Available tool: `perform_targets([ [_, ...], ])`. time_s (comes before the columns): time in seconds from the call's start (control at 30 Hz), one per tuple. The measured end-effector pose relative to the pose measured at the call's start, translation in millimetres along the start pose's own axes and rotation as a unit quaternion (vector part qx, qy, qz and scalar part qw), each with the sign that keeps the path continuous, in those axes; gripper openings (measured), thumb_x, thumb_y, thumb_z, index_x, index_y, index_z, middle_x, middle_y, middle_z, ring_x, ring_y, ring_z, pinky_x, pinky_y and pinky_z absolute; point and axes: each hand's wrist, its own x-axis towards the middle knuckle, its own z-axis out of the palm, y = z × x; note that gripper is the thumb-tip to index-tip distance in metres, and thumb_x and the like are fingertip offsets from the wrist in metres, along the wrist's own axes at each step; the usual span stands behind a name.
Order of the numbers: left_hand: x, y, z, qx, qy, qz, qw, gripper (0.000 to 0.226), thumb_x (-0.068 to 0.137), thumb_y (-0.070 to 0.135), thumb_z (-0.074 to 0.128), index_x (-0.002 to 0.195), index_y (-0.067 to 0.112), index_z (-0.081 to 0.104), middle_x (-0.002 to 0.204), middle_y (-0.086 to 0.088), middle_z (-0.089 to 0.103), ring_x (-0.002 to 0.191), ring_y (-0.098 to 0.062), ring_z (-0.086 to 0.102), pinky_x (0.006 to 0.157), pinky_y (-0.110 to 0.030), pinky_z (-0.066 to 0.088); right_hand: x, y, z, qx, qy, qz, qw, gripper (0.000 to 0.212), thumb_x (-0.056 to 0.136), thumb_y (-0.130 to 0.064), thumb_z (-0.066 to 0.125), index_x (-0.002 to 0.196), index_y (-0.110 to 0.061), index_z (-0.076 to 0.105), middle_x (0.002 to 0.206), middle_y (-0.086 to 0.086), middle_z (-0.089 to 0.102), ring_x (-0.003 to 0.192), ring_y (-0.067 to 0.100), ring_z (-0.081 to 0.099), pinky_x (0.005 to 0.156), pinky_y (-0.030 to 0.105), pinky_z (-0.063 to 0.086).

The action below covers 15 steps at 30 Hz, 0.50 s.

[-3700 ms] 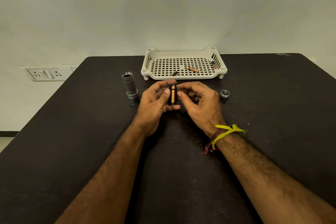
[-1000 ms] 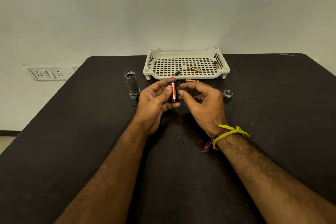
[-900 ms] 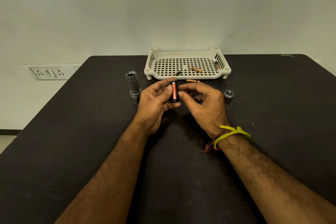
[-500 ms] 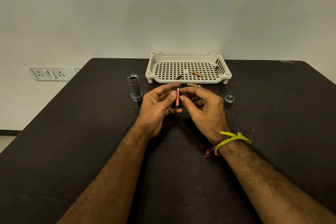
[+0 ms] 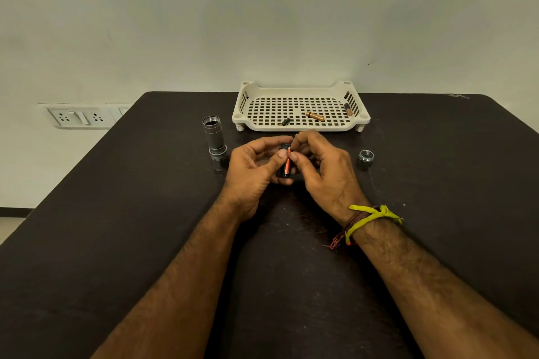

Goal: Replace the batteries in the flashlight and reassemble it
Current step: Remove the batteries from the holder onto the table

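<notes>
Gripping black battery holder [image 5: 282, 167], orange cell seated | left hand [image 5: 250, 175], right hand [image 5: 323, 172] fingers pinching it

Black battery holder [image 5: 282, 167], upright in my hands, one copper-orange battery [image 5: 287, 162] seated; grey flashlight body [image 5: 215, 141] standing open-end up; tail cap [image 5: 366, 156] lying apart.

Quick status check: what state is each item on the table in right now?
Battery holder: held in the left hand, one battery seated.
Right hand: pinching that battery.
Flashlight body: upright, open-topped.
End cap: off, on table.
Tray: holds three loose batteries.
</notes>
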Motion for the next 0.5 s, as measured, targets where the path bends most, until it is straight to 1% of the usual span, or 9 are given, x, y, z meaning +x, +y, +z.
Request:
perform_targets([
  [0.07, -1.5, -0.3, 1.3, 0.016, 0.003, 0.000, 1.000, 0.025, 0.092, 0.002, 0.064, 0.117, 0.004, 0.067, 0.103, -0.015, 0.075, 0.077, -0.021, 0.074, 0.059, -0.032, 0.062, 0.5, -1.3, -1.6, 0.003, -0.015, 0.006, 1.000, 0.011, 0.094, -0.004, 0.059, 0.096, -0.014, 0.058, 0.079, -0.002, 0.065, 0.071, 0.014, 0.065, 0.069, 0.033, 0.056],
  [0.13, -2.1, 0.0, 2.5, 0.027, 0.009, -0.002, 1.000, 0.026, 0.092, 0.002, 0.064, 0.118, 0.003, 0.067, 0.102, -0.015, 0.075, 0.077, -0.021, 0.074, 0.059, -0.033, 0.062, 0.8, -3.0, -3.3, 0.014, -0.023, 0.011, 1.000, 0.010, 0.095, -0.003, 0.057, 0.095, -0.013, 0.056, 0.079, 0.000, 0.064, 0.072, 0.015, 0.064, 0.069, 0.030, 0.055],
  [0.27, -2.5, 1.4, 3.2, 0.028, 0.025, -0.007, 0.999, 0.026, 0.092, 0.002, 0.064, 0.118, 0.004, 0.066, 0.104, -0.017, 0.074, 0.082, -0.022, 0.074, 0.061, -0.033, 0.063, -0.6, -6.7, -4.7, 0.023, -0.007, 0.007, 1.000, 0.007, 0.095, -0.003, 0.060, 0.094, -0.008, 0.056, 0.082, 0.001, 0.062, 0.074, 0.013, 0.062, 0.066, 0.013, 0.049],
  [0.3, -2.5, 1.2, 3.3, 0.029, 0.028, -0.006, 0.999, 0.026, 0.092, 0.002, 0.064, 0.118, 0.004, 0.066, 0.105, -0.017, 0.074, 0.085, -0.023, 0.073, 0.061, -0.033, 0.063, -1.3, -7.6, -4.3, 0.023, 0.003, 0.005, 1.000, 0.007, 0.094, -0.005, 0.063, 0.094, -0.008, 0.057, 0.083, 0.000, 0.062, 0.076, 0.012, 0.061, 0.067, 0.013, 0.048],
  [0.33, -2.3, 1.0, 3.3, 0.030, 0.032, -0.004, 0.999, 0.026, 0.091, 0.002, 0.065, 0.117, 0.004, 0.067, 0.106, -0.019, 0.073, 0.088, -0.025, 0.073, 0.061, -0.033, 0.063, -2.2, -8.3, -3.7, 0.025, 0.014, 0.004, 1.000, 0.009, 0.092, -0.007, 0.066, 0.093, -0.008, 0.057, 0.083, 0.000, 0.062, 0.076, 0.012, 0.061, 0.067, 0.015, 0.050],
  [0.43, -1.6, -0.1, 3.6, 0.034, 0.038, 0.001, 0.999, 0.025, 0.091, 0.003, 0.066, 0.116, 0.005, 0.067, 0.108, -0.023, 0.071, 0.094, -0.032, 0.073, 0.061, -0.033, 0.063, -4.2, -9.2, -1.8, 0.046, 0.045, 0.017, 0.998, 0.016, 0.087, -0.012, 0.075, 0.091, -0.008, 0.060, 0.084, 0.002, 0.065, 0.075, 0.016, 0.064, 0.069, 0.029, 0.056],
  [0.5, -1.0, -0.2, 3.7, 0.030, 0.038, 0.001, 0.999, 0.024, 0.091, 0.002, 0.066, 0.114, 0.005, 0.067, 0.108, -0.025, 0.070, 0.093, -0.031, 0.073, 0.061, -0.032, 0.062, -4.9, -8.6, -0.4, 0.062, 0.068, 0.033, 0.995, 0.015, 0.085, -0.011, 0.077, 0.090, -0.011, 0.062, 0.083, -0.001, 0.066, 0.074, 0.015, 0.065, 0.068, 0.031, 0.057],
])
